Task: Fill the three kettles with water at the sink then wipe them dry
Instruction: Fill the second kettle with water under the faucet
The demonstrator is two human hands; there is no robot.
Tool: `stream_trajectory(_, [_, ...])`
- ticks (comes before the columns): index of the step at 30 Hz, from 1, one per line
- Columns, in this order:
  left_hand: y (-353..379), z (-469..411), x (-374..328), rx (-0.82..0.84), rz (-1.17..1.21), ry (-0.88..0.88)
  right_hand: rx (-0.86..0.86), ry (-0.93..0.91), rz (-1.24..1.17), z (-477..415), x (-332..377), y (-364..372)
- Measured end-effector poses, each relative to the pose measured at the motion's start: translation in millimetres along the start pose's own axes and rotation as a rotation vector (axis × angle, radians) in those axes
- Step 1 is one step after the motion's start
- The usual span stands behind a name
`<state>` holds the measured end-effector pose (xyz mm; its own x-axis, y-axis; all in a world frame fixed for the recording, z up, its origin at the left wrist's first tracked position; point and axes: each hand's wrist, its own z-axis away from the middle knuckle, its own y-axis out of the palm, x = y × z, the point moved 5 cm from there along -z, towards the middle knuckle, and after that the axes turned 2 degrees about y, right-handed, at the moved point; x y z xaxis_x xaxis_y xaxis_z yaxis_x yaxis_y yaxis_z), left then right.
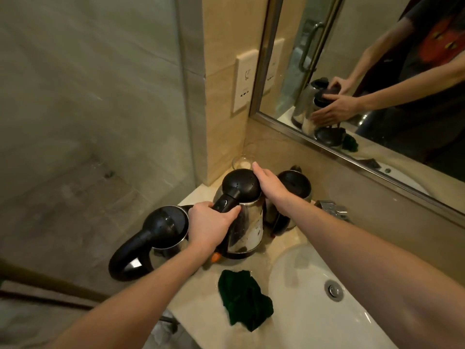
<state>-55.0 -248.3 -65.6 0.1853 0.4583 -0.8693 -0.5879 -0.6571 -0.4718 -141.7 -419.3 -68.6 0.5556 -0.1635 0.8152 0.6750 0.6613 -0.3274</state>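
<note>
Three steel kettles with black lids stand on the pale counter left of the sink. My left hand (210,224) grips the black handle of the middle kettle (247,222). My right hand (270,183) lies with straight fingers against the right edge of that kettle's lid. A second kettle (163,230) stands at the counter's left edge, its big looped handle pointing toward me. The third kettle (295,187) sits behind my right wrist, partly hidden. A dark green cloth (242,298) lies crumpled on the counter in front of the kettles.
The white sink basin (302,311) with a metal drain lies at the lower right, a chrome tap (332,209) behind it. A small glass (242,162) stands in the back corner. A mirror hangs above the counter, a wall socket beside it, a glass shower wall on the left.
</note>
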Motion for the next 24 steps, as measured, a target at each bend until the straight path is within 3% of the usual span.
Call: stream_trajectory(24, [55,-36,29,-0.087,-0.075,-0.102,-0.022,-0.108,-0.003,-77,-2,9])
